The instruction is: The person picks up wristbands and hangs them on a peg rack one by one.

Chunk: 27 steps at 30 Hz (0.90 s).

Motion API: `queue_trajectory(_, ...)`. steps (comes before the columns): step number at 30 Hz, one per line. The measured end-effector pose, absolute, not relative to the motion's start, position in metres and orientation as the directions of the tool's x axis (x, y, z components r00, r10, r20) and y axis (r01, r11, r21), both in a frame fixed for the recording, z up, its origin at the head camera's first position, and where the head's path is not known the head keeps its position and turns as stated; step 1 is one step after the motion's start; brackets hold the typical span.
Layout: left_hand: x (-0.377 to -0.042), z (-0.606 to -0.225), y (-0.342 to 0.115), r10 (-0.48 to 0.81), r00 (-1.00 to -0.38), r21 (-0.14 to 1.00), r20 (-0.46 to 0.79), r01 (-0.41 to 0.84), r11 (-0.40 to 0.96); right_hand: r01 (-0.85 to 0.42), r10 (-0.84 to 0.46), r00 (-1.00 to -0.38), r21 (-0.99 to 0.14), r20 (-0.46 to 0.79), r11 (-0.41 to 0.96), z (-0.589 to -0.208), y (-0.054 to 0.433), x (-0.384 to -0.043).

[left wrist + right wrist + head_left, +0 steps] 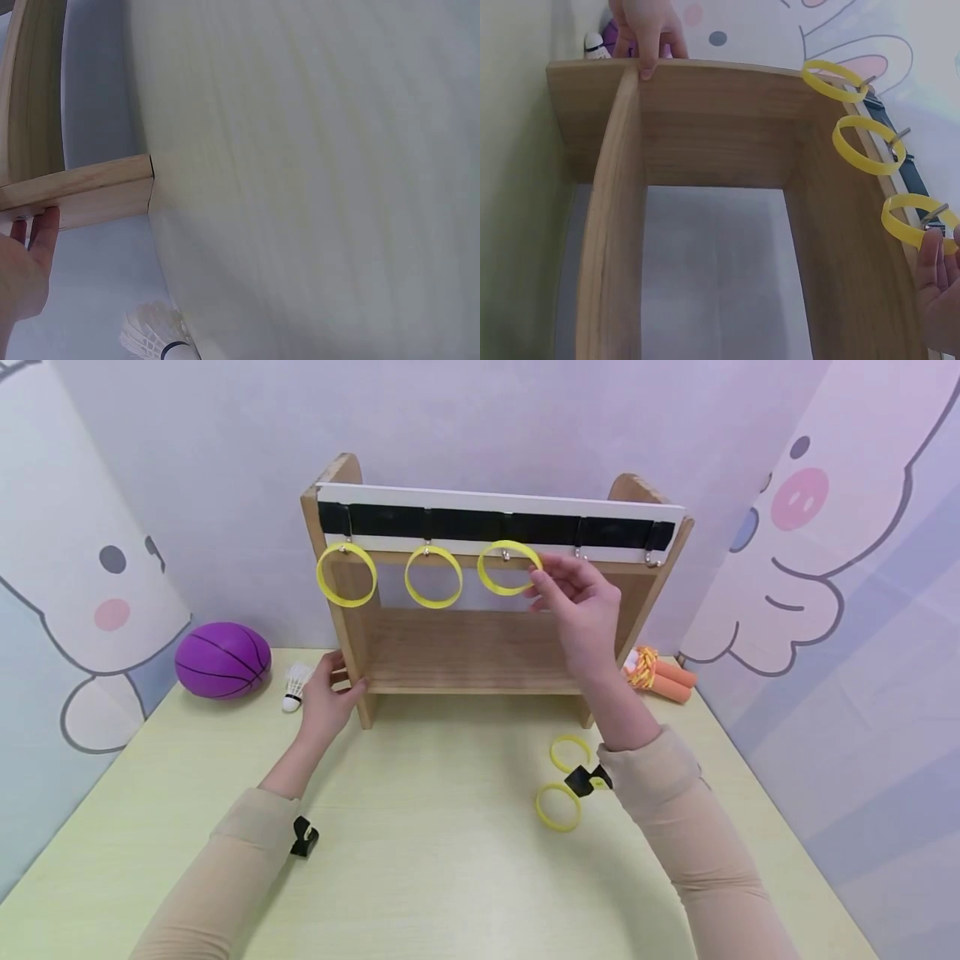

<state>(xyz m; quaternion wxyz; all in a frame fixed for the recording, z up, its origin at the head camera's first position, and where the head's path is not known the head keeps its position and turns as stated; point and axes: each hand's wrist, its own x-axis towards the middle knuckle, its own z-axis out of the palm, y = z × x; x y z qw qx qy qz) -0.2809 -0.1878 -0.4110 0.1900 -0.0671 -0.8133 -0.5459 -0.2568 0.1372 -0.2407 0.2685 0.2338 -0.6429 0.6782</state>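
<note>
My right hand pinches a yellow ring by its right side, fingertips and thumb on the band. The ring is around the middle metal hook of a white board with a black strip. Two more yellow rings hang from the hooks to its left, the outer one and the inner one. At the lower left, my left hand grips the side panel of the wooden shelf, its thumb at the front edge; the left wrist view shows fingers against the panel.
Two yellow rings, a nearer one and a farther one, lie on the table by my right sleeve. A purple ball and a shuttlecock stand left of the shelf. Orange handles with cord lie right.
</note>
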Motion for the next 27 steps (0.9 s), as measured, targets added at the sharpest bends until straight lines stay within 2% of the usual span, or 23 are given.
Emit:
queue_trajectory(12, -0.282, -0.412, -0.189, -0.103, -0.918, 0.861, 0.383, 0.315, 0.399, -0.611, 0.017, -0.792, -0.792, 0.61, -0.027, -0.254, 0.137, -0.266)
queue_trajectory(18, -0.281, -0.412, -0.189, -0.1, -0.921, 0.863, 0.376, 0.309, 0.4, -0.617, -0.006, -0.787, -0.785, 0.617, 0.055, -0.255, 0.143, -0.267)
queue_trajectory(27, -0.282, -0.412, -0.188, -0.1, -0.917, 0.859, 0.386, 0.318, 0.402, -0.582, -0.053, -0.811, -0.794, 0.583, 0.175, -0.264, 0.158, -0.262)
